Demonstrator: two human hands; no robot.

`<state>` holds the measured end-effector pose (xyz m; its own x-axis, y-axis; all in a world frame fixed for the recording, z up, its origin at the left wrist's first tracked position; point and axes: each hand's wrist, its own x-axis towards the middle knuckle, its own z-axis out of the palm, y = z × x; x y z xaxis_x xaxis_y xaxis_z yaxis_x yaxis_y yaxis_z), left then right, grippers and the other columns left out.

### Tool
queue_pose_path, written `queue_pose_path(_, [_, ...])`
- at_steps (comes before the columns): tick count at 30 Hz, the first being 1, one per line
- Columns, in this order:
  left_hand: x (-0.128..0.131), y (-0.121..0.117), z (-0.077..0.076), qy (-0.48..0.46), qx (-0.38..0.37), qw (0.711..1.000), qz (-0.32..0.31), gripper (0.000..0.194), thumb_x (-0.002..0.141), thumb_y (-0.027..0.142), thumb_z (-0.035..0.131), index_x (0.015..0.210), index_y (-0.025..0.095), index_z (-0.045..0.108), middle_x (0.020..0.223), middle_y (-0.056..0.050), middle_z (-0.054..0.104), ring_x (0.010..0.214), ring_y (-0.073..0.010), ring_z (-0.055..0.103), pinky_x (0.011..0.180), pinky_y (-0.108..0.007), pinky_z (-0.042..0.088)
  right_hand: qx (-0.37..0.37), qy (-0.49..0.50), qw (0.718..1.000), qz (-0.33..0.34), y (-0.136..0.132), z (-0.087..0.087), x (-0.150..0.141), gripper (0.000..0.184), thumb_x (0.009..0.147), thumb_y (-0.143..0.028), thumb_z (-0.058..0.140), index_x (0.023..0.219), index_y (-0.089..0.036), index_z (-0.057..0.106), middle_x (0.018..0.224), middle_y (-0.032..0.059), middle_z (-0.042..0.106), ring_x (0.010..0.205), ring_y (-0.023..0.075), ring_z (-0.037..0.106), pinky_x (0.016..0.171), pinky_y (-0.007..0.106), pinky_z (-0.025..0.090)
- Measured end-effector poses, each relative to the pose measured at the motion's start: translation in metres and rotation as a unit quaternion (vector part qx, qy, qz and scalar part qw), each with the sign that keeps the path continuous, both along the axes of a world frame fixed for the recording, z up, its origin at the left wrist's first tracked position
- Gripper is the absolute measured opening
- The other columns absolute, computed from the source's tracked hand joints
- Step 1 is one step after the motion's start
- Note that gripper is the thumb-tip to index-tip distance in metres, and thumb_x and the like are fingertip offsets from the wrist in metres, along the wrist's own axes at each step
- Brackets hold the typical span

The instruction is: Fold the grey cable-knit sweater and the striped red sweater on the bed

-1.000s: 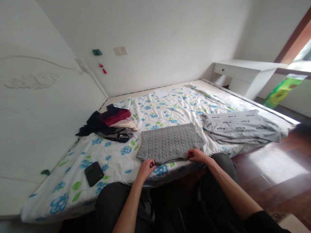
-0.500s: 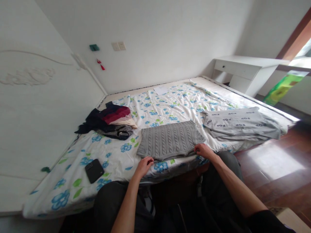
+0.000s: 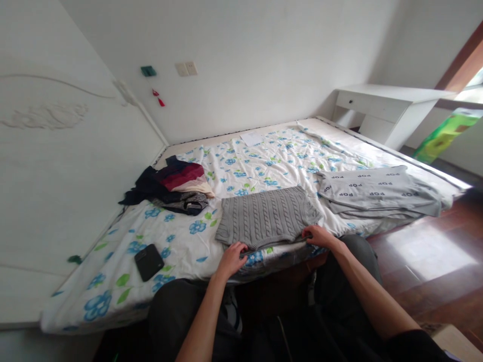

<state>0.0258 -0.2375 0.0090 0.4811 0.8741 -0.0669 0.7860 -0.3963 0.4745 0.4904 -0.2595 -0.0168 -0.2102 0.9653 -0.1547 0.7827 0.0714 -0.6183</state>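
Our left hand (image 3: 235, 254) seems to pinch the front edge of the sweater (image 3: 266, 216) near its left end; our right hand (image 3: 317, 236) has slid outward and pinches that edge nearer its right end, so we now hold closer to that corner. The sweater lies flat on the bed (image 3: 224, 173). Left of it we see a black case (image 3: 149, 262) and piled clothes (image 3: 177, 183); behind it, a paper (image 3: 251, 139); right, a shirt (image 3: 373, 188), then a desk (image 3: 392, 108) beyond.

Daylight from window (image 3: 474, 92) at right; glare on floor (image 3: 433, 254); bottom centre near-black; edges stretched, detail soft.
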Motion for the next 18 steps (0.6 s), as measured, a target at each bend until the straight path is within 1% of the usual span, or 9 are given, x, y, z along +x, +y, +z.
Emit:
queue_pose_path(3, [0.012,0.002,-0.009,-0.016,0.017,1.000,0.001,0.030,0.091,0.023,0.079,0.120,0.024,0.081,0.122,-0.009,0.076,0.119,-0.0296,0.071,0.110,-0.040,0.054,0.010,0.012,1.000,0.010,0.003,0.000,-0.009,0.036,0.079,-0.014,0.075,0.110,-0.024,0.089,0.099,0.0049,0.084,0.094,0.0250,0.076,0.090,0.031,0.055])
queue_pose_path(6, [0.023,0.003,-0.015,-0.013,0.032,0.999,0.000,0.028,0.095,0.028,0.081,0.122,0.026,0.083,0.123,-0.008,0.075,0.121,-0.0287,0.070,0.111,-0.040,0.055,0.015,0.012,0.999,0.025,0.005,-0.002,-0.019,0.031,0.083,-0.021,0.079,0.112,-0.025,0.090,0.101,0.0050,0.085,0.094,0.0254,0.078,0.091,0.032,0.056])
queue_pose_path(9, [0.034,0.004,-0.018,0.001,0.041,0.999,-0.021,0.032,0.099,0.027,0.076,0.130,0.029,0.086,0.118,-0.008,0.074,0.120,-0.0277,0.069,0.112,-0.039,0.054,0.024,0.018,0.999,0.040,0.006,-0.003,-0.028,0.032,0.087,-0.021,0.078,0.116,-0.027,0.091,0.114,0.0065,0.086,0.102,0.0266,0.079,0.094,0.032,0.057])
queue_pose_path(11, [0.040,0.005,-0.019,0.011,0.040,0.999,-0.032,0.035,0.102,0.024,0.071,0.132,0.030,0.087,0.111,-0.007,0.073,0.116,-0.0274,0.069,0.110,-0.039,0.054,0.029,0.020,0.998,0.056,0.006,-0.003,-0.032,0.040,0.086,-0.015,0.074,0.120,-0.028,0.091,0.122,0.0066,0.086,0.106,0.0263,0.079,0.097,0.031,0.057])
queue_pose_path(13, [0.043,0.005,-0.019,0.008,0.032,0.999,-0.034,0.033,0.103,0.021,0.069,0.127,0.030,0.090,0.104,-0.007,0.072,0.112,-0.0268,0.069,0.107,-0.038,0.054,0.035,0.014,0.997,0.068,0.006,-0.001,-0.034,0.048,0.083,-0.008,0.070,0.120,-0.028,0.092,0.122,0.0064,0.085,0.107,0.0253,0.079,0.098,0.030,0.056])
queue_pose_path(14, [0.043,0.006,-0.018,0.000,0.026,0.999,-0.034,0.032,0.102,0.020,0.068,0.122,0.030,0.091,0.103,-0.006,0.072,0.110,-0.0263,0.070,0.105,-0.037,0.054,0.036,0.009,0.997,0.071,0.007,0.000,-0.034,0.048,0.082,-0.006,0.069,0.117,-0.027,0.092,0.120,0.0064,0.085,0.105,0.0247,0.078,0.097,0.029,0.055])
queue_pose_path(16, [0.040,0.007,-0.016,-0.022,0.013,0.999,-0.034,0.029,0.100,0.017,0.068,0.111,0.029,0.092,0.101,-0.006,0.072,0.106,-0.0245,0.071,0.101,-0.034,0.054,0.032,0.001,0.997,0.064,0.007,0.001,-0.032,0.040,0.082,-0.006,0.068,0.107,-0.025,0.093,0.113,0.0067,0.084,0.100,0.0235,0.077,0.094,0.028,0.054])
queue_pose_path(18, [0.035,0.007,-0.013,-0.042,0.000,0.999,-0.030,0.027,0.099,0.016,0.067,0.105,0.027,0.091,0.100,-0.005,0.073,0.100,-0.0222,0.072,0.095,-0.032,0.054,0.024,0.000,0.998,0.050,0.008,0.002,-0.027,0.030,0.084,-0.009,0.069,0.097,-0.024,0.093,0.107,0.0065,0.084,0.094,0.0224,0.076,0.089,0.028,0.054])
